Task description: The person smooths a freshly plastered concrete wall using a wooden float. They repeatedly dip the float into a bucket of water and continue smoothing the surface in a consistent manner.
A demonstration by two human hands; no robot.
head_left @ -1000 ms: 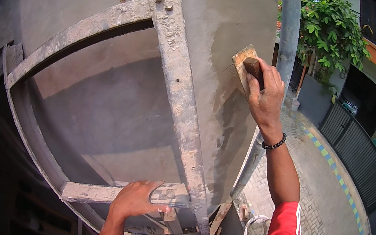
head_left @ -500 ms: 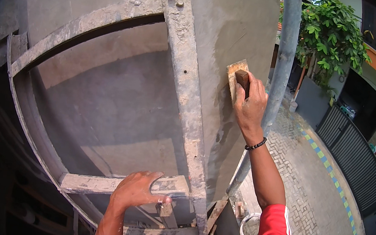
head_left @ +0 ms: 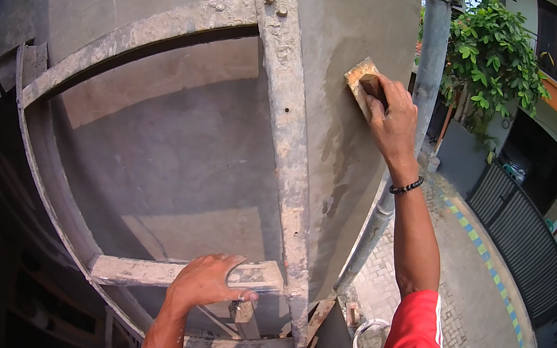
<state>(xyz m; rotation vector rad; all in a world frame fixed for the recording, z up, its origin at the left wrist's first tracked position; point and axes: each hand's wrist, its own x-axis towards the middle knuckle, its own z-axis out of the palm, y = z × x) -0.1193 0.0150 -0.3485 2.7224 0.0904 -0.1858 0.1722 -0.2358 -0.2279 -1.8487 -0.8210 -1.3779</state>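
Observation:
My right hand (head_left: 396, 123) is closed around the handle of a wooden plastering float (head_left: 357, 78). The float lies tilted against the grey rendered wall (head_left: 359, 7), on a darker, damp-looking patch beside the upright of a mortar-spattered frame (head_left: 285, 125). Lower down, my left hand (head_left: 202, 283) grips a pale crossbar (head_left: 136, 271) of that frame, its fingers over the top and the thumb at the near side. Part of the float's handle is hidden by my right fingers.
A grey pipe (head_left: 428, 60) runs down right of the wall, close to my right forearm. Far below, a white bucket (head_left: 360, 342) stands by the paved lane (head_left: 434, 281). Across it are a dark gate (head_left: 523, 233) and a leafy tree (head_left: 490, 58).
My right hand and the float have moved up the wall, and the float has turned anticlockwise. My left hand keeps its place on the crossbar; the whole view has shifted slightly.

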